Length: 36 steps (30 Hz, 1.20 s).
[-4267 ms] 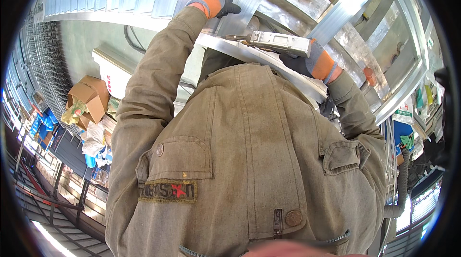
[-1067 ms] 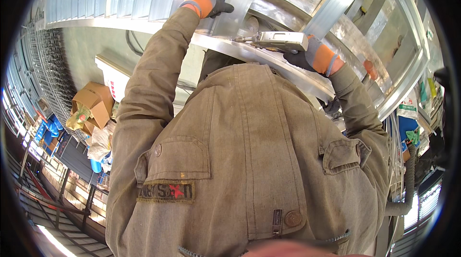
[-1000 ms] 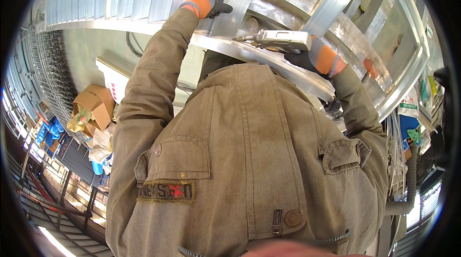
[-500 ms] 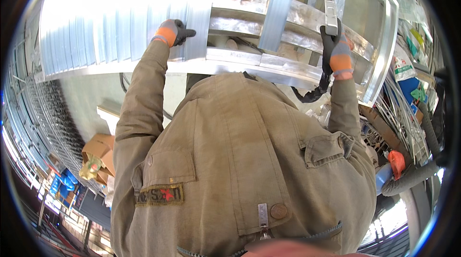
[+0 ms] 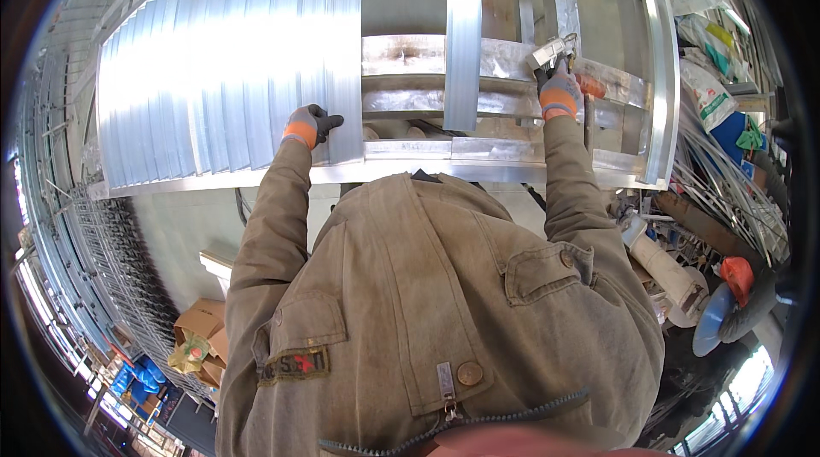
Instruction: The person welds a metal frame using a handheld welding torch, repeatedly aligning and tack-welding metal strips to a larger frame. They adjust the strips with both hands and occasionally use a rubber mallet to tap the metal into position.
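**Both gloved hands up on a metal frame**

A big metal frame (image 5: 658, 73) with a ribbed sheet panel (image 5: 222, 73) stands ahead. The left hand (image 5: 312, 125) presses half-curled against the panel's edge. The right hand (image 5: 559, 94) grips a small silvery tool (image 5: 549, 51) at a crossbar.

Corrugated sheet (image 5: 231, 81) left on metal frame (image 5: 658, 90); left hand (image 5: 312, 125) at its edge, right hand (image 5: 559, 94) with tool (image 5: 548, 54) right.

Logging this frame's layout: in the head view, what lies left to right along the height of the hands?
Corrugated metal sheet → left hand → upright metal bar → right hand, shut on a metal tool → frame's right edge.
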Each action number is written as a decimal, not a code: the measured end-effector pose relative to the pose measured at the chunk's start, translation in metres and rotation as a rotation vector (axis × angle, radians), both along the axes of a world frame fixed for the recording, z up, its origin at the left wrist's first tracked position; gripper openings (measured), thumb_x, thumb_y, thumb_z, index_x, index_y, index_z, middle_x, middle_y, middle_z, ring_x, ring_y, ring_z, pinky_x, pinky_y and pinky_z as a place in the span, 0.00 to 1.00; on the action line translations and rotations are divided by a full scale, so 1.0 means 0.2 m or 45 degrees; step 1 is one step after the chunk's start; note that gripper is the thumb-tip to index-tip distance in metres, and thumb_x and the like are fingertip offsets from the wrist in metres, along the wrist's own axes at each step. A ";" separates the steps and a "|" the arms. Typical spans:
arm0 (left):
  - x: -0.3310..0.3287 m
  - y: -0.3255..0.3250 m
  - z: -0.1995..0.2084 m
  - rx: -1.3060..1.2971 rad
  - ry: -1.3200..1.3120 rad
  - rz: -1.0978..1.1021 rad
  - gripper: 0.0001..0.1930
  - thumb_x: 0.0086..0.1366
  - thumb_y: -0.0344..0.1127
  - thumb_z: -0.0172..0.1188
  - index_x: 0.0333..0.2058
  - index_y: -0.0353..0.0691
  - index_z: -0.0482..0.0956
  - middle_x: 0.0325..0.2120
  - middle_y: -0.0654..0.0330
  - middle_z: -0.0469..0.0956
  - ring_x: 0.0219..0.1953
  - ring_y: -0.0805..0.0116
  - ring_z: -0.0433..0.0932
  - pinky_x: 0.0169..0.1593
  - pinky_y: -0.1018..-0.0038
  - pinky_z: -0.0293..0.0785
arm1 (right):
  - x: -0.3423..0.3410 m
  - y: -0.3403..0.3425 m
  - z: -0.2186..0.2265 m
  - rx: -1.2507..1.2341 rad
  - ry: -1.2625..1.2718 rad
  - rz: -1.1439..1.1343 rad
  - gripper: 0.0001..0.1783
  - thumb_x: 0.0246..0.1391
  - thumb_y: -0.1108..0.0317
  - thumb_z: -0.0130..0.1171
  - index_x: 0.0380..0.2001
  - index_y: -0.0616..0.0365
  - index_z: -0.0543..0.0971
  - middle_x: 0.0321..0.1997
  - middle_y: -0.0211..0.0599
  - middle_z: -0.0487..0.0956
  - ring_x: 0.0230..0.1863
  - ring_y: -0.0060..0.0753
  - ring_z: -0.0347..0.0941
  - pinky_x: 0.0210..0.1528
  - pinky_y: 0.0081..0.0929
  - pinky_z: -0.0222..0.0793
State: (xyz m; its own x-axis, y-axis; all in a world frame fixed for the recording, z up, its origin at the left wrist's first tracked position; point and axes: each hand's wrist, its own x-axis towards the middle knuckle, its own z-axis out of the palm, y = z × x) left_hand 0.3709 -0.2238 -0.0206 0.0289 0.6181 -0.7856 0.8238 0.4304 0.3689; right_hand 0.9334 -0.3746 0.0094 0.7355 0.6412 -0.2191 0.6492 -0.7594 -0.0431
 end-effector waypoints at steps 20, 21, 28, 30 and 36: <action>0.00 -0.35 0.21 0.550 0.208 -0.244 0.27 0.72 0.59 0.68 0.56 0.43 0.88 0.50 0.51 0.90 0.53 0.48 0.88 0.58 0.57 0.82 | -1.20 -0.04 -0.06 0.132 0.363 0.055 0.69 0.54 0.40 0.77 0.86 0.57 0.49 0.87 0.63 0.54 0.84 0.63 0.58 0.82 0.48 0.61; -0.02 -0.37 0.24 0.572 0.156 -0.235 0.27 0.72 0.59 0.68 0.56 0.43 0.88 0.50 0.51 0.90 0.52 0.48 0.88 0.58 0.57 0.82 | -1.20 -0.03 -0.07 0.086 0.431 -0.015 0.69 0.54 0.44 0.78 0.86 0.58 0.49 0.87 0.64 0.53 0.84 0.63 0.58 0.83 0.47 0.61; -0.02 -0.43 0.36 0.619 -0.373 -0.129 0.26 0.72 0.56 0.68 0.55 0.39 0.88 0.43 0.54 0.90 0.44 0.60 0.87 0.51 0.65 0.82 | -1.24 -0.11 -0.01 1.114 1.461 -0.015 0.48 0.63 0.65 0.66 0.81 0.65 0.56 0.71 0.52 0.75 0.67 0.40 0.76 0.69 0.33 0.72; 0.04 -0.42 0.35 0.491 -0.573 -0.109 0.25 0.73 0.54 0.69 0.54 0.38 0.88 0.40 0.56 0.89 0.42 0.65 0.85 0.50 0.67 0.82 | -1.25 -0.14 0.04 1.179 1.670 -0.129 0.36 0.67 0.66 0.62 0.74 0.68 0.68 0.60 0.44 0.82 0.57 0.34 0.79 0.63 0.31 0.74; 0.28 -0.46 0.29 0.215 -0.934 -0.214 0.25 0.78 0.52 0.66 0.57 0.34 0.85 0.41 0.60 0.86 0.40 0.70 0.82 0.47 0.69 0.81 | -1.31 -0.19 0.12 1.289 1.518 -0.355 0.25 0.70 0.62 0.61 0.62 0.69 0.80 0.52 0.38 0.85 0.49 0.32 0.79 0.56 0.33 0.74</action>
